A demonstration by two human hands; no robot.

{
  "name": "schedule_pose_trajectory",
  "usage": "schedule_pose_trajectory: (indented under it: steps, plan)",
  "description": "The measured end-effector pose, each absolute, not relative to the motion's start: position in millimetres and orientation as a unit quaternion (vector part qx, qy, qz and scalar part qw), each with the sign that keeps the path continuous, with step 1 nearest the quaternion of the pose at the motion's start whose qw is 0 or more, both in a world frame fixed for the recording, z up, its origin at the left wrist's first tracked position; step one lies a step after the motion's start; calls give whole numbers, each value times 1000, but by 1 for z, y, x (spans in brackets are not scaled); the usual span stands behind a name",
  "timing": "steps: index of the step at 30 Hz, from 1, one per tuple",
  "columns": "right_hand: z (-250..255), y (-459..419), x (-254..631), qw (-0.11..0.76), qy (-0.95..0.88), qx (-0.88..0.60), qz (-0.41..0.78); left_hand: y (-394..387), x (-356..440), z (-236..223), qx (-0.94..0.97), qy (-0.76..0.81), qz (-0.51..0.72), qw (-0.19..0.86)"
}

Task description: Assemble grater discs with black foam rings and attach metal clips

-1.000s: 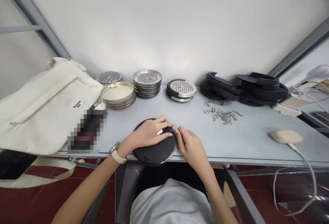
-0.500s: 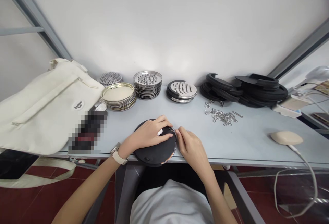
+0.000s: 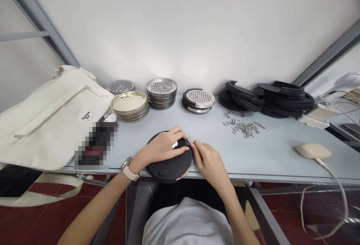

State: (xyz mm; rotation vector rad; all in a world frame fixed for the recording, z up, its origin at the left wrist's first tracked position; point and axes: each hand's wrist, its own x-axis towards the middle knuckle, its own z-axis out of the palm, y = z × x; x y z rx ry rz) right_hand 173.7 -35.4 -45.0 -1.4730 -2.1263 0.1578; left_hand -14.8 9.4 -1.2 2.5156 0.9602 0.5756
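Note:
My left hand (image 3: 164, 145) lies over a black round disc (image 3: 168, 166) at the table's front edge. Its fingers and thumb press at the right side, on either side of a small metal wire clip (image 3: 188, 142). A small white bit (image 3: 174, 145) shows by these fingers; I cannot tell what it is. At the disc's right rim, where a strip of shiny metal shows, my right hand (image 3: 209, 159) is closed, thumb and forefinger pinching the clip's outer end. The fingertips partly hide the clip.
Behind stand gold lids (image 3: 129, 102), perforated metal grater discs (image 3: 161, 87), a grater disc with black edging (image 3: 201, 97) and black rings (image 3: 284, 99). Loose wire clips (image 3: 243, 127) lie right of centre. A white bag (image 3: 56, 117) is left, a corded cream device (image 3: 313, 150) right.
Both hands stay at the disc's right rim. My right hand has shifted very slightly, and a little more of the wire clip shows between the fingertips.

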Motion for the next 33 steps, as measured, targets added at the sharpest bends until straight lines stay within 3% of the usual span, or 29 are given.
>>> schedule_pose_trajectory:
  steps: [33]
  plan:
    - [-46, -36, 174, 267, -788, -552, 65, 9, -16, 0, 904, 331, 199, 186]
